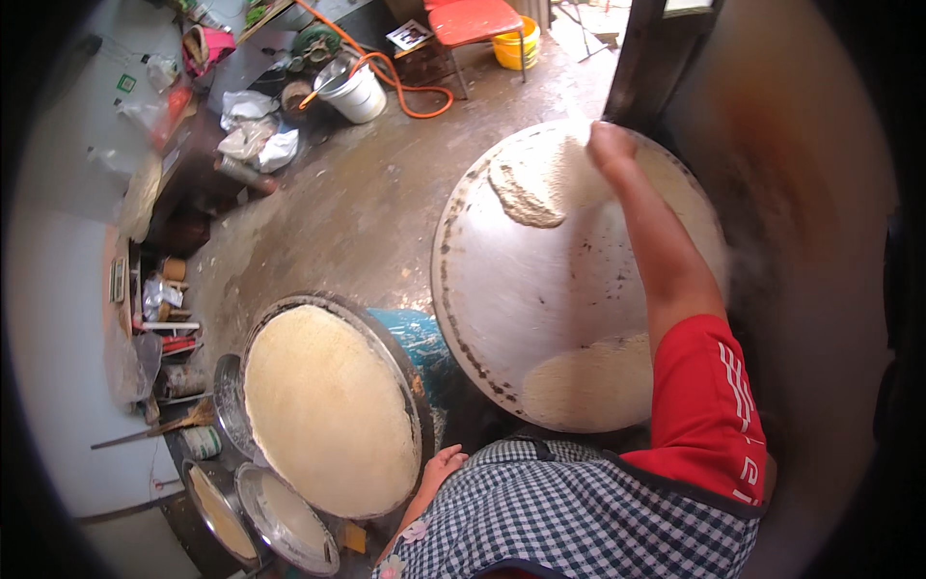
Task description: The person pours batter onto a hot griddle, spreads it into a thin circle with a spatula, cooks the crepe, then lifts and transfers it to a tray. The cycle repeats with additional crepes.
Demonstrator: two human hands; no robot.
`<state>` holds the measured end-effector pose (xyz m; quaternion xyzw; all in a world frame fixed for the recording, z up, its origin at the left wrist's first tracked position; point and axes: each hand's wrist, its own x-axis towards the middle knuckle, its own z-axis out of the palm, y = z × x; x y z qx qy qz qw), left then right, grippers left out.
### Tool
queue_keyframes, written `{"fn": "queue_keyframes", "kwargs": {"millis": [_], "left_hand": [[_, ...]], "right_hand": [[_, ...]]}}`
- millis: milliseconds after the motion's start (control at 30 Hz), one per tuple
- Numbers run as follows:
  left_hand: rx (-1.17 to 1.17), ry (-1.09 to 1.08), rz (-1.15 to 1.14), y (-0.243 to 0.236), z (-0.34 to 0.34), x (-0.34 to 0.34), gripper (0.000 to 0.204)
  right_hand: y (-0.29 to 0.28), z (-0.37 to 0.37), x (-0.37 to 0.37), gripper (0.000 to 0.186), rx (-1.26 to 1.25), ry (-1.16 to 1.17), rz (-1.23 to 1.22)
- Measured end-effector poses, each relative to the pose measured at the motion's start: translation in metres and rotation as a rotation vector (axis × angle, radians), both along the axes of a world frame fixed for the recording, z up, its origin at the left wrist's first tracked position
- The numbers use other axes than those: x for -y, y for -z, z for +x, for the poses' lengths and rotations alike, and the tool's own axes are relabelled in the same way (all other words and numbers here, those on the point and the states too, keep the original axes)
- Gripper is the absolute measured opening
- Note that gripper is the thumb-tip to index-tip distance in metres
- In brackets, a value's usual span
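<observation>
Batter [529, 198] covers far and near patches of the round griddle [511, 304], its middle mostly bare: coating seems partly done. Right hand [613, 151] clenched at the far side, contents unclear; left hand [442, 470] loose, seemingly empty.

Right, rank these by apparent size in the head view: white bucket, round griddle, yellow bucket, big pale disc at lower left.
1. Round griddle
2. Big pale disc
3. White bucket
4. Yellow bucket, partly hidden
</observation>
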<state>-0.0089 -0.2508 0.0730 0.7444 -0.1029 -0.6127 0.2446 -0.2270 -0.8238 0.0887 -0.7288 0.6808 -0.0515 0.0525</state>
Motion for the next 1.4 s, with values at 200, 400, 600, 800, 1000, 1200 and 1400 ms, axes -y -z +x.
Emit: {"fn": "queue_keyframes", "kwargs": {"millis": [200,400,600,800,1000,1200,1400], "left_hand": [[-0.033,-0.100,-0.015,0.008,0.004,-0.012,0.041],[-0.054,0.027,-0.153,0.033,0.009,-0.002,0.042],[-0.025,0.052,-0.158,0.046,0.015,-0.025,0.042],[-0.021,-0.030,-0.134,0.045,0.015,-0.039,0.041],[0.005,0.029,-0.240,0.055,0.013,-0.027,0.039],[-0.001,0.033,-0.212,0.050,0.016,-0.040,0.039],[0.032,-0.034,-0.218,0.046,0.016,-0.060,0.039]], "right_hand": [[0.007,0.069,-0.024,0.023,0.166,-0.258,0.175],[-0.012,0.084,-0.155,0.022,-0.100,-0.670,0.331],[-0.008,0.074,-0.060,0.019,0.057,-0.381,-0.038],[0.004,0.112,-0.078,0.025,0.075,-0.529,0.134],[-0.016,0.076,-0.214,0.020,-0.141,-0.855,0.268],[-0.013,0.091,-0.114,0.019,-0.123,-0.516,0.024],[0.005,0.136,-0.129,0.022,-0.098,-0.728,0.108]]}}
